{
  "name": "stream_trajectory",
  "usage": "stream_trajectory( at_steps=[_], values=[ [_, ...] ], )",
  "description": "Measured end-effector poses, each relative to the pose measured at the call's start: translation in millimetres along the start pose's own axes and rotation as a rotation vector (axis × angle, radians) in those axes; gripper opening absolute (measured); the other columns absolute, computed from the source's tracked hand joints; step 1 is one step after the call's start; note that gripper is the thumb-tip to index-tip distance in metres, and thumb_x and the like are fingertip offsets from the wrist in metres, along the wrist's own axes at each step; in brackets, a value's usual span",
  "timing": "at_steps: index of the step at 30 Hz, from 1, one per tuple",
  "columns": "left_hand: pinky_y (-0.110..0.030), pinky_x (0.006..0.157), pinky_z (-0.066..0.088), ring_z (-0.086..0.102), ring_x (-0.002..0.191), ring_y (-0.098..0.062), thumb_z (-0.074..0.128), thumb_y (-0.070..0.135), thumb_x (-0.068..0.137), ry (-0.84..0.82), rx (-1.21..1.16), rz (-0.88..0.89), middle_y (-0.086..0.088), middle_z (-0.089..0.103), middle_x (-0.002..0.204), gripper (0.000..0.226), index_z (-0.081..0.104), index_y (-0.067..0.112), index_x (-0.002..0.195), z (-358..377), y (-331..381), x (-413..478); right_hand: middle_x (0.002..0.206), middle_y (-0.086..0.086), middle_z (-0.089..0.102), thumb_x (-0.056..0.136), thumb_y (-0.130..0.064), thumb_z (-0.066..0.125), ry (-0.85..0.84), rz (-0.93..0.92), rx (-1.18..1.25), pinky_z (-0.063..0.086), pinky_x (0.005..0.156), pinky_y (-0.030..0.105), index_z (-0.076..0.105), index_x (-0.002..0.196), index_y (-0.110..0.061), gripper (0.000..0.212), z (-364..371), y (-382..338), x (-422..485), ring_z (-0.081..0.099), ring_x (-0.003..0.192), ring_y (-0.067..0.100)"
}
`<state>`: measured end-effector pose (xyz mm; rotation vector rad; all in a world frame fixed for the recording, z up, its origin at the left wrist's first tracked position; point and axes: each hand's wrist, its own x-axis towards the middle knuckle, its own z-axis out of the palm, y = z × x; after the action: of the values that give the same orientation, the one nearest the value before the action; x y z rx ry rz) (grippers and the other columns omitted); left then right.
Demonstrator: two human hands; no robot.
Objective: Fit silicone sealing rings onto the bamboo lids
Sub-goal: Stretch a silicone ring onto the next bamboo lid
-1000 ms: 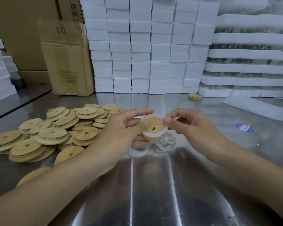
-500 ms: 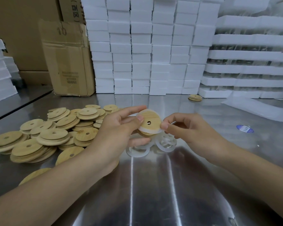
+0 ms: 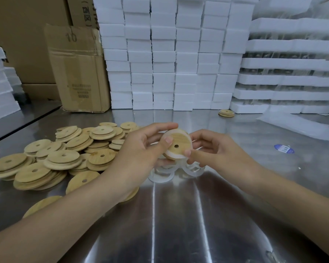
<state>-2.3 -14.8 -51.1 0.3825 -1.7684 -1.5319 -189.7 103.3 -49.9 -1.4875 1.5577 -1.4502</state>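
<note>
Left hand (image 3: pixel 141 150) grips the bamboo lid (image 3: pixel 179 142) above the steel table (image 3: pixel 179 215), thumb on its face; right hand (image 3: pixel 218 152) pinches the silicone ring (image 3: pixel 172 156) at the lid's lower edge: recommend working round the rim, seating the ring evenly, untwisted.

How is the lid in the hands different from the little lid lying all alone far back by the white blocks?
The held lid is tilted in the air, gripped by the left hand and pinched by the right hand; the lone lid lies flat on the table. The held lid wears a white ring; the lone lid is too small to tell. Both are round, bamboo-coloured.
</note>
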Motion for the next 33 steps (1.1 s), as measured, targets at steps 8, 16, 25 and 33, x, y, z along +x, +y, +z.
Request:
stream_trajectory(
  at_steps=[8,16,25,33],
  values=[
    [-0.041,0.082,0.068,0.081,0.099,-0.021,0.074,0.015,0.098,0.075,-0.002,0.036,-0.002,0.081,0.109,0.030,0.073,0.023,0.127,4,1,-1,0.091,0.019,0.078,0.071,-0.022,0.088,0.067,-0.074,0.038,0.059,0.083,0.043,0.078,0.099,-0.012,0.031,1,-2,2,0.073,0.082,0.027],
    [-0.036,0.079,0.068,0.078,0.095,-0.020,0.084,0.014,0.089,0.202,0.004,0.012,-0.010,0.080,0.098,0.011,0.078,0.008,0.096,-1,1,1,0.085,0.017,0.076,0.079,-0.004,0.087,0.185,-0.160,0.024,0.061,0.074,0.030,0.076,0.101,-0.006,0.025,-2,-2,4,0.071,0.068,0.020],
    [-0.035,0.080,0.067,0.079,0.090,-0.018,0.087,0.016,0.088,0.211,0.127,0.038,0.002,0.081,0.089,0.005,0.082,0.017,0.085,-4,0,1,0.093,0.010,0.077,0.079,-0.016,0.090,0.160,-0.126,-0.067,0.060,0.076,0.057,0.076,0.102,-0.014,0.026,1,-1,0,0.073,0.069,0.030],
    [-0.032,0.080,0.063,0.080,0.090,-0.019,0.085,0.019,0.090,0.141,0.173,-0.011,-0.001,0.083,0.089,0.006,0.082,0.019,0.085,-5,4,2,0.095,0.004,0.080,0.092,-0.027,0.074,0.082,-0.133,-0.038,0.058,0.076,0.030,0.077,0.106,-0.012,0.020,1,-4,-1,0.075,0.082,0.023]
  ],
)
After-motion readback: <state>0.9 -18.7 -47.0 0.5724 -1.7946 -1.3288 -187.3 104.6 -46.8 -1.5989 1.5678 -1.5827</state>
